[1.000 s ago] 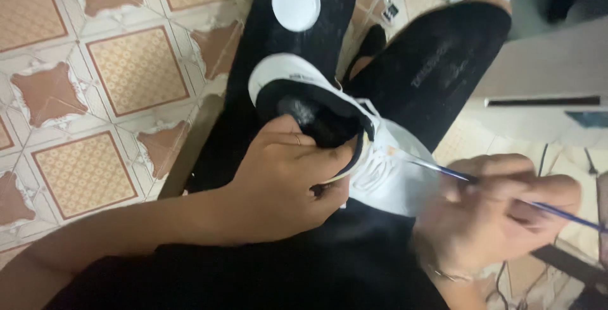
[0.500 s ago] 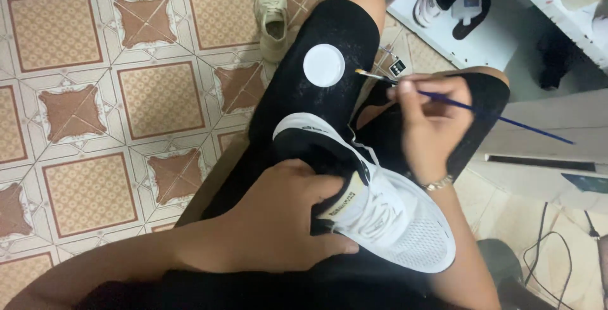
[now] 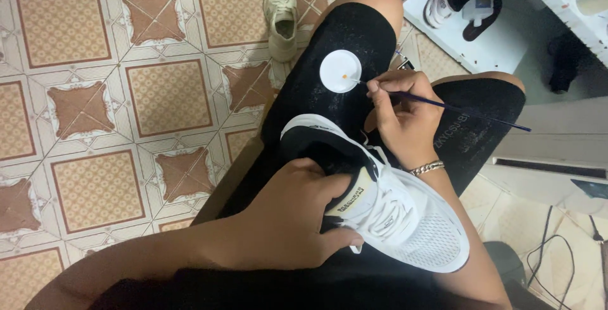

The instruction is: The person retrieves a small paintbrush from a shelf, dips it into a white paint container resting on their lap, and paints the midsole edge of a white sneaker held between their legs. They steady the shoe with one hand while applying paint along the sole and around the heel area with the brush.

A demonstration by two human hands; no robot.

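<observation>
1. Left hand point(image 3: 297, 215) clamps the white sneaker point(image 3: 392, 205) at its collar, on the lap.
2. Right hand point(image 3: 402, 117) pinches a thin brush point(image 3: 456, 107), tip touching the white lid point(image 3: 341, 70) on the thigh at 12 o'clock.
3. Open tiled floor point(image 3: 95, 94) lies at 9 o'clock; a beige shoe point(image 3: 280, 15) lies at 11.

My lap in black shorts point(image 3: 354, 50) carries the work; a small round white lid point(image 3: 340, 71) with an orange dab sits on my far thigh, and the white mesh sneaker with black collar point(image 3: 405, 215) rests across my near thigh; beneath, the tan and brown patterned tile floor point(image 3: 95, 94) bears a beige sneaker point(image 3: 281, 15) far off, just left of my knee.
</observation>
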